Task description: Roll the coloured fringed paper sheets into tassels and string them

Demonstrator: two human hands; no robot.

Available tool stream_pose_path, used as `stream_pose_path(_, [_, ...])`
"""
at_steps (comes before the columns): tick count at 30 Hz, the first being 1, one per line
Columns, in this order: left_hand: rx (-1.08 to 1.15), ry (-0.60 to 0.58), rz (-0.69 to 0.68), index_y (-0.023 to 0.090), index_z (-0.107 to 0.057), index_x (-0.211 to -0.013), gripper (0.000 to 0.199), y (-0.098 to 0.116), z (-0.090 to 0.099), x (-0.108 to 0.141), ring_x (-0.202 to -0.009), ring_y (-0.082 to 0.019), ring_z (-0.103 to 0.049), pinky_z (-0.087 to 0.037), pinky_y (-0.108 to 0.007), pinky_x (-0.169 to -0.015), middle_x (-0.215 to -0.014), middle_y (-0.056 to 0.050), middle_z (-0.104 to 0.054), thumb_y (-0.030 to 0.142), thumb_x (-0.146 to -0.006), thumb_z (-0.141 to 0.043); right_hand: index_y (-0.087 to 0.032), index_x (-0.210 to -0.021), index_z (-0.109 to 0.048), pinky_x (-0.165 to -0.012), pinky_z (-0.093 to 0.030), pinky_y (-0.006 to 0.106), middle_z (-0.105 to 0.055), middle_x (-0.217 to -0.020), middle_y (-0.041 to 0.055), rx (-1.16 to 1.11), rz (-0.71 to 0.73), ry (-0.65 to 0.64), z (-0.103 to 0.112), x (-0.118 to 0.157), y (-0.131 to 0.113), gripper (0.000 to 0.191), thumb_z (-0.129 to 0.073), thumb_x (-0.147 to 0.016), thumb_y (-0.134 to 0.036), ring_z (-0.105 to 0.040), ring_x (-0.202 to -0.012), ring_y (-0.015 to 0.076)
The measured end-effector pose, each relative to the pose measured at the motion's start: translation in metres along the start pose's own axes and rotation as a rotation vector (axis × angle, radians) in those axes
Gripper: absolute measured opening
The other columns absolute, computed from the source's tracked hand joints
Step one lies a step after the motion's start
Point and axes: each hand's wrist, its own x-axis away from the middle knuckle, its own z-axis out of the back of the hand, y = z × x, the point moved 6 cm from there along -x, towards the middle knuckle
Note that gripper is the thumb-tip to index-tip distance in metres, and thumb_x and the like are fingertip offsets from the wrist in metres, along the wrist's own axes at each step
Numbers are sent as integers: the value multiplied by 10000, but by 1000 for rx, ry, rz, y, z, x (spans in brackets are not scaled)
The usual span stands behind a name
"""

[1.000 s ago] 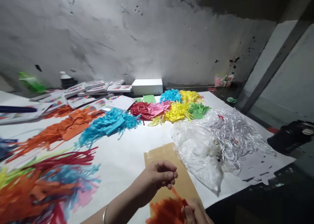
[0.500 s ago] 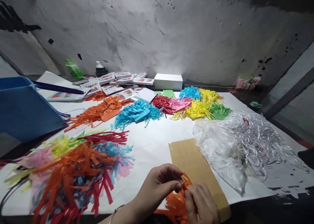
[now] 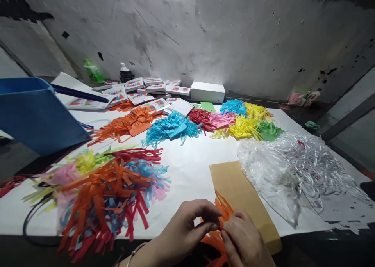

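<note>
An orange paper tassel (image 3: 223,205) is pinched between both hands at the front edge of the table, its strips sticking out above and below the fingers. My left hand (image 3: 193,224) grips its middle with thumb and forefinger. On the other side, my right hand (image 3: 244,235) is closed on the same strips, thumb pressed near the left fingertips. Under and behind the hands lies a brown cardboard sheet (image 3: 243,193). To the left sits a heap of mixed tassels (image 3: 108,193) in orange, red, blue, pink and yellow.
A blue bin (image 3: 38,114) stands at the left. Tassel piles, such as the blue one (image 3: 174,128) and yellow one (image 3: 246,127), line the back. Flat printed boxes (image 3: 152,88) and a white box (image 3: 207,92) are behind. A plastic bag (image 3: 266,173) and white string (image 3: 310,165) lie right.
The camera view has shifted slightly, moving the scene right and up. Orange strips stand out more above my fingers, and my right hand has closed further over the tassel.
</note>
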Motion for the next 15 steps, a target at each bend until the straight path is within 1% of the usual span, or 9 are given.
stream_pose_path(3, [-70,-3,-34,186,-726,-1025,160,1,-1,4,-791,-174,-726,-554,-236,-738,-880,-61,-783,167,-880,-660,-218,-828,-479,-693,-465,285,-533,-668,-29,10,-36,32,-3,4,-2,192,-420,-964,-97,-522,-615,113])
stream_pose_path(6, [-55,11,-24,184,-735,-1024,162,-3,-2,4,-782,-185,-735,-566,-252,-733,-869,-71,-789,193,-884,-653,-223,-822,-472,-673,-444,290,-513,-664,-26,-8,-88,84,-9,10,-2,216,-394,-981,-100,-513,-615,120])
stream_pose_path(8, [18,34,26,178,-746,-978,164,-9,-1,3,-753,-190,-733,-570,-257,-711,-838,-63,-784,155,-828,-684,-216,-860,-502,-685,-438,302,-543,-689,-13,-33,-111,125,-14,13,-1,210,-378,-1004,-127,-526,-637,132])
stream_pose_path(11, [153,64,132,162,-746,-838,127,-17,1,2,-689,-185,-709,-565,-264,-670,-775,-45,-754,98,-740,-697,-214,-875,-539,-692,-433,307,-576,-705,-4,-56,-153,177,-19,17,1,227,-372,-1021,-164,-544,-648,144])
stream_pose_path(13, [211,54,170,154,-735,-795,103,-19,1,3,-675,-180,-694,-561,-271,-669,-744,-39,-731,94,-736,-674,-219,-856,-551,-679,-431,305,-589,-694,-6,-64,-160,205,-22,18,3,249,-371,-1022,-177,-551,-626,145])
stream_pose_path(15, [211,23,166,151,-723,-807,123,-17,1,3,-682,-174,-684,-552,-269,-672,-737,-36,-716,86,-749,-636,-223,-845,-556,-673,-436,305,-605,-682,-7,-68,-150,223,-25,20,3,273,-358,-1029,-191,-560,-603,145])
